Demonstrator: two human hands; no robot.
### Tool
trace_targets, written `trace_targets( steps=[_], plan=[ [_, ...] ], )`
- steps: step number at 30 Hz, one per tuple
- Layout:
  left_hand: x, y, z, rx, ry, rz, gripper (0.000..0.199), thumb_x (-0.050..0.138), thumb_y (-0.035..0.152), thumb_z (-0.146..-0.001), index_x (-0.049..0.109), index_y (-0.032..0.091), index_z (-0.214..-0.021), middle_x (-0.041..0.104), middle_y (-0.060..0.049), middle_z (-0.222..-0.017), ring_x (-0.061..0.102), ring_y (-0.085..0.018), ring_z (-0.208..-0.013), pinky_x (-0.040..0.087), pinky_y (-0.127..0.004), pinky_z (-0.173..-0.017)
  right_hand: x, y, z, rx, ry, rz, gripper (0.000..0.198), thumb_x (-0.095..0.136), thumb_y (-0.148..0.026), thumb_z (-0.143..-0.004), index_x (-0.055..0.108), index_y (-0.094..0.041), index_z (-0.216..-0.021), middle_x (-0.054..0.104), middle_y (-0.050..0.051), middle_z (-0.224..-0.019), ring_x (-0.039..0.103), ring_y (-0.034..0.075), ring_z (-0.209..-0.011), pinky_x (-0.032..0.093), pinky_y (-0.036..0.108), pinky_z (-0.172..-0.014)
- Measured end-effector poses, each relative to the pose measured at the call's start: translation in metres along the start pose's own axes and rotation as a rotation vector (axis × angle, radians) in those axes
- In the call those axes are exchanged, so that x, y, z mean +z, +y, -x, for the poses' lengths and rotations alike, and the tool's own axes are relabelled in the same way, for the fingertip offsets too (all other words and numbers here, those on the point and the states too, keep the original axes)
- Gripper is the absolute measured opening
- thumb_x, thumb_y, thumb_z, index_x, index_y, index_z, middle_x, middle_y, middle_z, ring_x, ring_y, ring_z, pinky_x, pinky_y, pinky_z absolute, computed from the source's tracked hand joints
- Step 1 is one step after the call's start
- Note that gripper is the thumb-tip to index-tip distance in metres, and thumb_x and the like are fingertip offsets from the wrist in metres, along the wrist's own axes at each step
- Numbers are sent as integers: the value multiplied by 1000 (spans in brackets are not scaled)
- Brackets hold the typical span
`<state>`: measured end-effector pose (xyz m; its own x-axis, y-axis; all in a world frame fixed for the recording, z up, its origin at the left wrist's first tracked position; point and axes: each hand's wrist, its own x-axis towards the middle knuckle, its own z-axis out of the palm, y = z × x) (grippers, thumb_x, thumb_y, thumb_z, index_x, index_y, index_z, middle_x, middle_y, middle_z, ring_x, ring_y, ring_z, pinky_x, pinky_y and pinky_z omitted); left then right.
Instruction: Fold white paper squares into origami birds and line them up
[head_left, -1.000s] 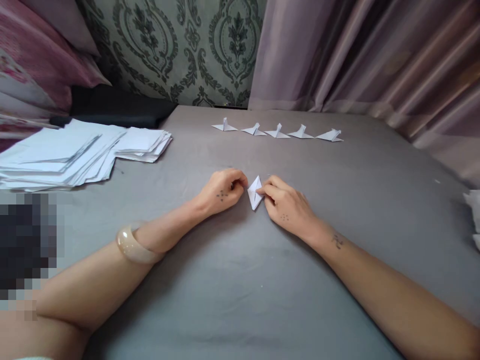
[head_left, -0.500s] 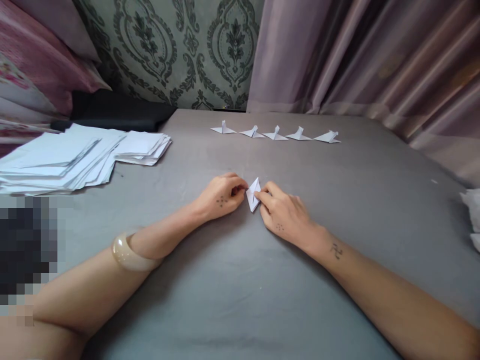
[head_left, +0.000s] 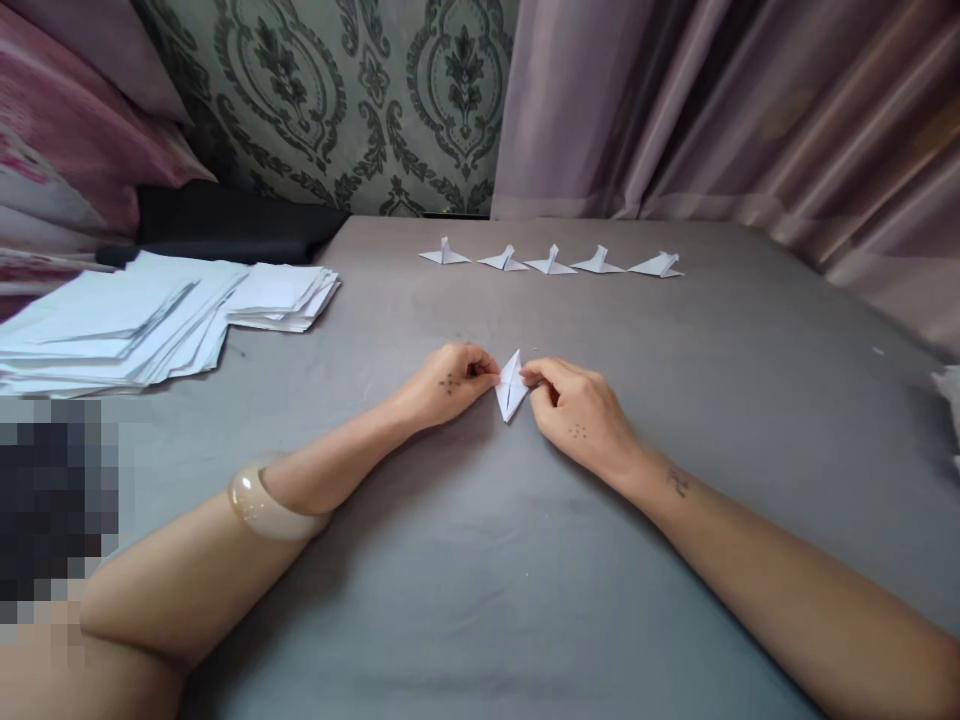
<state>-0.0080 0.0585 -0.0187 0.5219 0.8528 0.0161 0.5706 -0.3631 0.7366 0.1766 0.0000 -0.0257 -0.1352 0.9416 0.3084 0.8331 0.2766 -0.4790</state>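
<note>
Two hands meet at one folded paper

At the lower left of the frame, a pale bangle (head_left: 274, 508) circles the left forearm. Beyond it, at the centre, the left hand (head_left: 454, 382) has a narrow grip, thumb and finger closed on the left corner of a white paper diamond (head_left: 511, 392). The right hand (head_left: 581, 412) is curled, its fingertips touching the upper right edge; whether they pinch it, I cannot tell. The diamond lies on the grey worktop (head_left: 495, 580), probably so that both sides can be steadied and worked together.

At the left, a large paper stack (head_left: 112, 305) and a smaller pile (head_left: 281, 285) sit off to one side, likely to leave working room. Five folded paper figures (head_left: 553, 264) line the upper centre, seemingly set apart from handling. Curtains (head_left: 585, 120) and patterned wallpaper (head_left: 375, 90) stand behind.
</note>
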Motion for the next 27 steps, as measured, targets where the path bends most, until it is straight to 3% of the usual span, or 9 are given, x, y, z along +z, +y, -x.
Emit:
trace_targets(
  steps=[6, 21, 27],
  plan=[
    [2, -4, -1, -8, 37, -90, 16, 57, 25, -83, 71, 17, -86, 59, -6, -87, 55, -15, -78, 45, -28, -73, -3, -10, 7, -61, -82, 184, 32, 41, -12, -86, 67, -22, -101, 67, 3, -100, 61, 15, -80, 37, 27, -64],
    [4, -7, -2, 134, 72, -85, 13, 57, 24, -84, 67, 16, -81, 54, -8, -93, 53, -19, -92, 46, -37, -86, -6, -23, 11, -96, -227, 427, 31, 36, -14, -91, 66, -17, -96, 61, 7, -101, 54, 12, -69, 23, 31, -53],
    [2, -6, -5, 162, 27, -119, 14, 56, 21, -84, 68, 16, -84, 55, -9, -95, 52, -21, -96, 44, -39, -91, -7, -26, 11, -130, -251, 486, 30, 35, -12, -90, 64, -15, -100, 61, 8, -99, 54, 12, -65, 23, 31, -51]
  ],
)
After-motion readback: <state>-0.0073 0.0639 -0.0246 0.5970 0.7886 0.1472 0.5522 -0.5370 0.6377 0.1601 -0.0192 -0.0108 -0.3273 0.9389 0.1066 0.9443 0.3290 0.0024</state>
